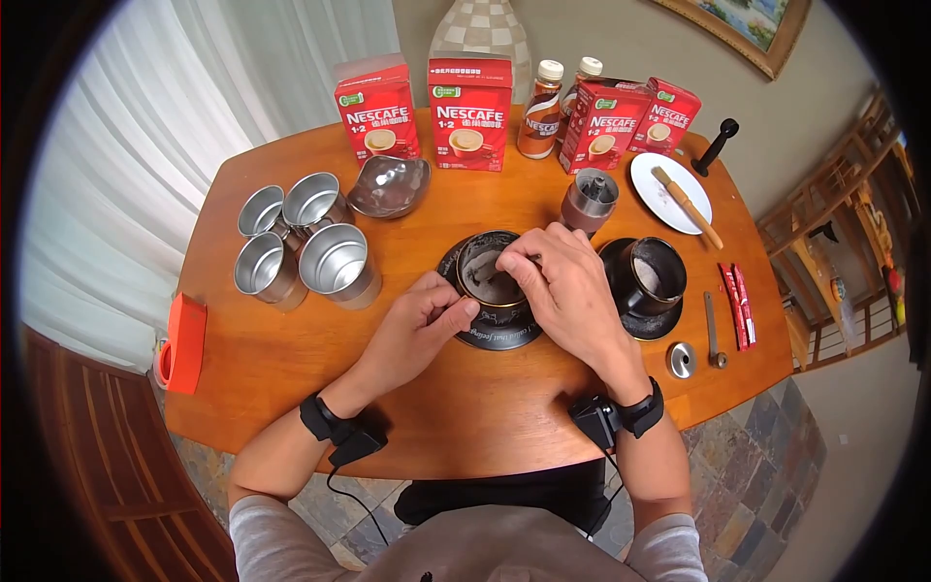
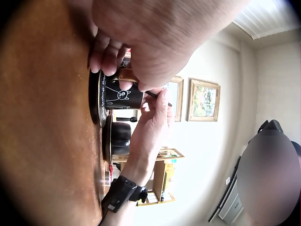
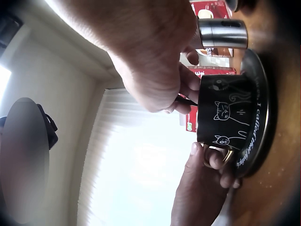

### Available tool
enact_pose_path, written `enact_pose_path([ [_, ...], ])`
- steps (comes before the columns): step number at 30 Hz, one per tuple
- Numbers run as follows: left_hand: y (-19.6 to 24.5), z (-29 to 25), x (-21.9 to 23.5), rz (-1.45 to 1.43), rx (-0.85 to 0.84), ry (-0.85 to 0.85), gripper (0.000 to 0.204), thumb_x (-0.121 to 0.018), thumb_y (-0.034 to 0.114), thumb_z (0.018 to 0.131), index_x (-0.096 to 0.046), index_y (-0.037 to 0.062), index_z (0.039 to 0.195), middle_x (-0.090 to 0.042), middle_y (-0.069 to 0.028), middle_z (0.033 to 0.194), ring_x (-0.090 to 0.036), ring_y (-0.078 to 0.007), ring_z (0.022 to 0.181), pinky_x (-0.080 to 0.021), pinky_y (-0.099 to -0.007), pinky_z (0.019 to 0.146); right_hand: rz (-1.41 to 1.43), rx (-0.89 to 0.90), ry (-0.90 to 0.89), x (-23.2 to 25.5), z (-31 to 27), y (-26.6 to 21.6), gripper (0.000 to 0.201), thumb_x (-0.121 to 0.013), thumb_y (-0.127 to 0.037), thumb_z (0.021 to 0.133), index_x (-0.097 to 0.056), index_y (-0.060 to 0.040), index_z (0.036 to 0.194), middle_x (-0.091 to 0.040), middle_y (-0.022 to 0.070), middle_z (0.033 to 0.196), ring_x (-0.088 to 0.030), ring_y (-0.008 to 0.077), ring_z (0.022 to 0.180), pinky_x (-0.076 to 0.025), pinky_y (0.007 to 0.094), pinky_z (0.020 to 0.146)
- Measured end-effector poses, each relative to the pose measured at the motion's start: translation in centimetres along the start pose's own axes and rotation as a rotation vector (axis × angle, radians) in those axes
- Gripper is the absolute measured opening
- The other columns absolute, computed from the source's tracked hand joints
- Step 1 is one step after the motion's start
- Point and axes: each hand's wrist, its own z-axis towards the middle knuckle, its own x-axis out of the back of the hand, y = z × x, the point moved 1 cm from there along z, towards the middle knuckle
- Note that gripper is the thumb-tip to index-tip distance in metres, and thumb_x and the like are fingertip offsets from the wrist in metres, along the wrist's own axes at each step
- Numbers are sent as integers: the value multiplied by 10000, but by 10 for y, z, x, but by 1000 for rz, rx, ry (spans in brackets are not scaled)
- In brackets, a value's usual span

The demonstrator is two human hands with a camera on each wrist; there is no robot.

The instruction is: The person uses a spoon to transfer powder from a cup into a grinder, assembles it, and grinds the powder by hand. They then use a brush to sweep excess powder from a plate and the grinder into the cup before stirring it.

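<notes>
A black cup (image 1: pixel 483 313) with white cat drawings and a gold rim stands on a black lettered saucer (image 1: pixel 499 337). Pale liquid or foam with darker patches shows inside it. My left hand (image 1: pixel 417 325) grips the cup's gold handle (image 3: pixel 229 157), its thumb at the rim. From above, my right hand (image 1: pixel 572 296) pinches a slim dark stick-like utensil (image 2: pixel 159 98). Its lower end goes down into the cup, where the cup wall hides it in the wrist views. To the right is a second black cup (image 1: pixel 632 291) on its saucer, with pale contents.
Several metal cups (image 1: pixel 339 264) and a dark bowl (image 1: pixel 390 187) stand left. Red Nescafe boxes (image 1: pixel 470 116) and bottles (image 1: pixel 539 121) line the back. A grinder-like cylinder (image 1: pixel 590 202), a white plate (image 1: pixel 669 209) with a brush, and red sachets (image 1: pixel 742 306) lie right.
</notes>
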Motion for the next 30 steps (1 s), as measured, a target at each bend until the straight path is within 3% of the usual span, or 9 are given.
enact_pose_path([
  [13,10,-6,-7,-51,15,2,278,-670,210,1070,-637,13,877,-476,-9,992,-498,-85,822,-423,-251,712,-2,49,5,-2,-1,0,146,-679,-171,1004,-712,-31,978,-684,108,874,-595,301,834,-422,420,795],
  [30,8,-5,-5,-10,5,-8,256,-673,199,1065,-665,9,894,-478,-10,993,-489,-88,838,-414,-250,724,39,-32,-65,6,1,0,173,-634,-197,1042,-695,-52,971,-655,104,830,-584,303,830,-415,423,801],
])
